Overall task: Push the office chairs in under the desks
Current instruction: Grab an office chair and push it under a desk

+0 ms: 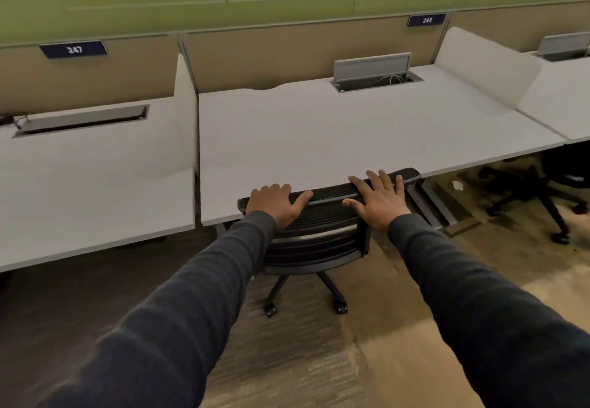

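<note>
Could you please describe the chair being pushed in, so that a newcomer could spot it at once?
Find the desk below the sign 248. At its front edge stands a black mesh-backed chair. Unlike the chair on the right, both hands rest on its top rail.

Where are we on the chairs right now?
In hand: the left hand and right hand rest on the backrest top of the black chair, which already meets the edge of the middle desk. The chair on the right looks tucked under its desk. Left: desk 247 shows no chair in view, so check there.
</note>
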Demonstrator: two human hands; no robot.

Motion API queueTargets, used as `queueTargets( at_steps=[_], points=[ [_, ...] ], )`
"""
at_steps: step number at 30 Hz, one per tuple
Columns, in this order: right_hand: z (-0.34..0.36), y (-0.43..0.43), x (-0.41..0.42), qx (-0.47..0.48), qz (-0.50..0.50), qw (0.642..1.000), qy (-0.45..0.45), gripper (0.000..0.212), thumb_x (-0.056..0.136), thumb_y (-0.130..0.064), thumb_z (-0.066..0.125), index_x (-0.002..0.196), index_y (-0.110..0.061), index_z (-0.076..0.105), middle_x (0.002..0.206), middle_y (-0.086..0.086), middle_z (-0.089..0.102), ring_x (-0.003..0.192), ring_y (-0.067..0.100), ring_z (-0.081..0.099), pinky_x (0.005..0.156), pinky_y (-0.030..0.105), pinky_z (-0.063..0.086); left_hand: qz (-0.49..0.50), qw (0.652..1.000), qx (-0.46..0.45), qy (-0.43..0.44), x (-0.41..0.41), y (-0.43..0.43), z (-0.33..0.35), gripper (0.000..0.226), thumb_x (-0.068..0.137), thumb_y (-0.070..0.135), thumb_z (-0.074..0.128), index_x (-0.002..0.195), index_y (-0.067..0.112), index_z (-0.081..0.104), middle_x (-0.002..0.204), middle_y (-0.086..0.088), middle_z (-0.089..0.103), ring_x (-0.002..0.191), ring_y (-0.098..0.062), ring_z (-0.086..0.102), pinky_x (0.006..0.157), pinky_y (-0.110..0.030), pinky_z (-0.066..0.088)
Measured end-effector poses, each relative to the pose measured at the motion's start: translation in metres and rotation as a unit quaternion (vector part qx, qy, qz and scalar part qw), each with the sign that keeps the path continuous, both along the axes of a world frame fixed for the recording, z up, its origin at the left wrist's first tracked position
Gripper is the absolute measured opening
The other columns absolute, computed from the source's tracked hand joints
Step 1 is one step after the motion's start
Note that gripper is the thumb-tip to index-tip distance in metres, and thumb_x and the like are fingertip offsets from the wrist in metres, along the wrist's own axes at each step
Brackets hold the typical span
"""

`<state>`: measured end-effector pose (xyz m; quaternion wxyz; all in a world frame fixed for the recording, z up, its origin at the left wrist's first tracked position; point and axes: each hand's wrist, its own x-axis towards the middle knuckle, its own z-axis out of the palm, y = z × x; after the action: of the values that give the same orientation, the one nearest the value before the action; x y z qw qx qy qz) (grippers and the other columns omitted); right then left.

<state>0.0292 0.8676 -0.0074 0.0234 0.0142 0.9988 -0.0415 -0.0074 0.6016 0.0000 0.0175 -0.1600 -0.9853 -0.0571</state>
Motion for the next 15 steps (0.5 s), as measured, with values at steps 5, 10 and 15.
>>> queueTargets(
  at_steps=[5, 10, 15],
  points=[
    [-0.004, 0.002, 0.005, -0.007, 0.000, 1.000, 0.003, 0.078, 0.087, -0.081, 0.016, 0.154, -0.040, 0.015, 0.165, 0.009, 0.010, 0.152, 0.032, -0.003, 0.114, 0.060, -0.015, 0.018, 1.000, -0.011, 0.008, 0.006, 0.006, 0.000, 0.078, 0.086, 0.082, 0.010, 0.098, 0.022, 0.059, 0.096, -0.003, 0.065, 0.090, -0.028, 0.059, 0.079, -0.043, 0.038],
    [-0.005, -0.004, 0.017, 0.001, -0.007, 1.000, -0.005, 0.078, 0.089, -0.078, 0.018, 0.155, -0.037, 0.013, 0.165, 0.010, 0.007, 0.152, 0.034, -0.005, 0.114, 0.062, -0.014, 0.047, 0.998, -0.015, 0.026, 0.024, 0.001, -0.001, 0.078, 0.089, 0.079, 0.013, 0.105, 0.020, 0.061, 0.102, -0.006, 0.066, 0.094, -0.030, 0.059, 0.083, -0.043, 0.039],
    [-0.014, -0.046, 0.048, -0.029, -0.024, 0.996, 0.085, 0.076, 0.096, -0.069, 0.024, 0.158, -0.027, 0.013, 0.166, 0.015, 0.003, 0.151, 0.036, -0.008, 0.117, 0.059, -0.008, 0.051, 0.998, -0.024, 0.007, 0.052, -0.016, -0.001, 0.081, 0.093, 0.074, 0.018, 0.147, 0.019, 0.042, 0.150, -0.013, 0.044, 0.140, -0.034, 0.035, 0.116, -0.050, 0.023]
  ],
)
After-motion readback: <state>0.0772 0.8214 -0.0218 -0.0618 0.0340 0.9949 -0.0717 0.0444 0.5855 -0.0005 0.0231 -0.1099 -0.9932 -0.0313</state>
